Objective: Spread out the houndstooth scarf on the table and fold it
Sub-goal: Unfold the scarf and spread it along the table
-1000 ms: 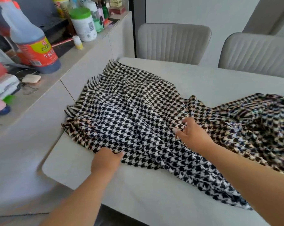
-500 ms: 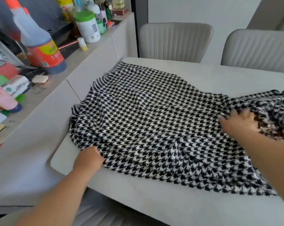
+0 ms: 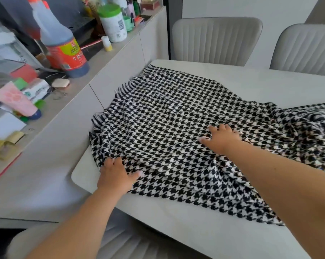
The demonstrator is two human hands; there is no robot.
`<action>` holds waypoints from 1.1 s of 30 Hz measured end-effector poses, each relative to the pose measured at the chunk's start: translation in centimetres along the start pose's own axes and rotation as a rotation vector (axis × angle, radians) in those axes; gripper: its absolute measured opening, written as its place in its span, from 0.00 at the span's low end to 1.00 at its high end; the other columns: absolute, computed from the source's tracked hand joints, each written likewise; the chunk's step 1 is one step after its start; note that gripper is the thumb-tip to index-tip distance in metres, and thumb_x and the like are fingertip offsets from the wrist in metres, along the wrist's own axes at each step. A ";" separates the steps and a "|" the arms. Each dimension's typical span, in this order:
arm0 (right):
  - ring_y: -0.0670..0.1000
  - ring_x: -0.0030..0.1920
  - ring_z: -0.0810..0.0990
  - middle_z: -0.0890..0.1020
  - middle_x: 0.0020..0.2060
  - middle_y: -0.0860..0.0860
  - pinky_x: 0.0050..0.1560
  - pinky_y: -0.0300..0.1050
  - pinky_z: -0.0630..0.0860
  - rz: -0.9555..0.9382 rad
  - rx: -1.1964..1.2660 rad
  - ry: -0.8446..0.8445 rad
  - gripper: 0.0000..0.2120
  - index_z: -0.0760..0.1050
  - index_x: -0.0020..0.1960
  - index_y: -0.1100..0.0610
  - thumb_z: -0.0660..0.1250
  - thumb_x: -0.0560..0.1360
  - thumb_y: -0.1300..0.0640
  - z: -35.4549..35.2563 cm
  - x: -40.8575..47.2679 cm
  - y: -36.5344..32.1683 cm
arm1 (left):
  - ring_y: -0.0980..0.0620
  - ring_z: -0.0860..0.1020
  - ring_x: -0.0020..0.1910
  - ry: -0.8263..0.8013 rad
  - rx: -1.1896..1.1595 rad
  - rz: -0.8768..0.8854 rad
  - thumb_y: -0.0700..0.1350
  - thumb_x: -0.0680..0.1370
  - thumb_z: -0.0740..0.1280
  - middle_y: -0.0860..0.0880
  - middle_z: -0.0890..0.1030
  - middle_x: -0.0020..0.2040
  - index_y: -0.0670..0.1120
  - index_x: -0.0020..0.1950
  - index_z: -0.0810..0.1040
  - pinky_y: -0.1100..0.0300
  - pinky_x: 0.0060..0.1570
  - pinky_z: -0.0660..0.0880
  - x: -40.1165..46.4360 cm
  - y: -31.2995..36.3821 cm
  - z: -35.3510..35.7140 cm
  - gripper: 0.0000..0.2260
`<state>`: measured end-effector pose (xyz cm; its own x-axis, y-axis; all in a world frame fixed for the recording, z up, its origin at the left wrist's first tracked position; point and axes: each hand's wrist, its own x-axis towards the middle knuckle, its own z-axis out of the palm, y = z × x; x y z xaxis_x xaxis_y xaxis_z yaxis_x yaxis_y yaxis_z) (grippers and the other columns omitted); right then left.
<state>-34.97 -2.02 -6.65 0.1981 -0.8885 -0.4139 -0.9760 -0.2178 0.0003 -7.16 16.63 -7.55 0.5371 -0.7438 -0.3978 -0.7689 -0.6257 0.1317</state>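
On the pale, round-cornered bench [image 3: 223, 238] lies the black-and-white houndstooth woven scarf [image 3: 176, 128], its fringed end toward the left edge and mostly spread flat, while its right part stays bunched in folds near the picture's right border. Near the scarf's front left corner, the left hand [image 3: 117, 176] rests palm down on the cloth, fingers straight and slightly spread, thumb pointing right; its grip is apart and clamps nothing. Further right, the right hand [image 3: 221, 139] presses flat on the middle of the scarf with fingers splayed, its grip likewise apart. Ripples run through the cloth between the two hands. Beyond the bench stand two light grey ribbed upholstered chairs [image 3: 216, 40]. Along the left runs a beige sideboard [image 3: 109, 75] carrying a large dark sauce bottle with a red label [image 3: 62, 43] and a white jar with a green lid [image 3: 112, 23].
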 end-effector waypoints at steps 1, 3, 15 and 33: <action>0.60 0.77 0.48 0.51 0.77 0.56 0.72 0.67 0.52 -0.074 -0.007 0.044 0.40 0.49 0.78 0.47 0.48 0.73 0.27 0.4 -0.6 -1.1 | 0.39 0.62 0.71 0.001 0.049 -0.049 0.69 0.73 0.61 0.40 0.55 0.74 0.45 0.76 0.53 0.45 0.64 0.69 0.1 -0.3 -0.2 0.41; 0.60 0.77 0.45 0.48 0.78 0.54 0.72 0.69 0.51 -0.180 -0.009 0.017 0.40 0.46 0.78 0.44 0.50 0.72 0.27 1.7 -1.5 -2.4 | 0.39 0.65 0.70 -0.045 0.155 -0.157 0.69 0.75 0.56 0.39 0.56 0.75 0.43 0.77 0.52 0.46 0.61 0.72 0.5 -0.9 -0.5 0.41; 0.49 0.50 0.73 0.74 0.49 0.48 0.51 0.41 0.72 -0.387 0.180 0.311 0.14 0.70 0.54 0.52 0.58 0.79 0.43 2.0 -9.1 0.8 | 0.53 0.71 0.49 -0.017 0.079 0.775 0.57 0.77 0.64 0.52 0.73 0.50 0.48 0.53 0.74 0.58 0.48 0.73 -4.1 6.7 -0.1 0.13; 0.48 0.37 0.76 0.76 0.45 0.47 0.33 0.43 0.73 0.494 0.554 0.403 0.10 0.72 0.49 0.53 0.61 0.78 0.47 5.6 -18.2 18.1 | 0.54 0.78 0.42 -0.474 -0.047 0.869 0.53 0.77 0.65 0.51 0.81 0.46 0.49 0.47 0.78 0.60 0.44 0.77 -10.0 18.4 1.9 0.08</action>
<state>-56.77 12.44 -4.24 -0.3483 -0.9287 -0.1274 -0.8415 0.3696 -0.3940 -27.32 12.98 -2.86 -0.4090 -0.7842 -0.4666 -0.8099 0.0764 0.5816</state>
